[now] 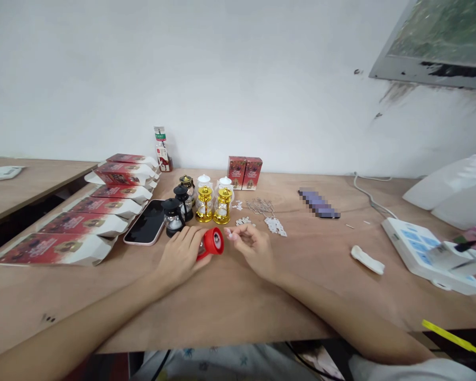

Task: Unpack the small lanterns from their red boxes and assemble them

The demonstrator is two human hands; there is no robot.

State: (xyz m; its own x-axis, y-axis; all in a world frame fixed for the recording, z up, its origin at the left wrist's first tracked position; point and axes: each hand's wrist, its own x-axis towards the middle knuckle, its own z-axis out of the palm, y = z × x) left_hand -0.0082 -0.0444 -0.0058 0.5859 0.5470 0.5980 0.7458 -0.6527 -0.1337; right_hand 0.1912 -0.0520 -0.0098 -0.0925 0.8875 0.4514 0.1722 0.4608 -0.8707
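Note:
A small red lantern [213, 242] lies tilted on its side in my left hand [183, 248], its round base turned to the right. The fingers wrap over its body, so much of it is hidden. Close to that base, my right hand [257, 250] pinches a tiny white piece [230, 234] between thumb and forefinger. Just beyond my hands stand gold lanterns [222, 206], white lanterns [204, 180] and black lanterns [173, 216]. Small white plastic pieces [275, 226] lie in little piles past my right hand, beside a heap of thin metal wire pieces [259, 206].
Red printed boxes [77, 224] with open flaps line the left side, near a phone [146, 222]. Two closed red boxes [245, 173] and a bottle [163, 153] stand by the wall. At right are a dark flat object [319, 203], a white curved piece [367, 260] and a power strip [428, 254].

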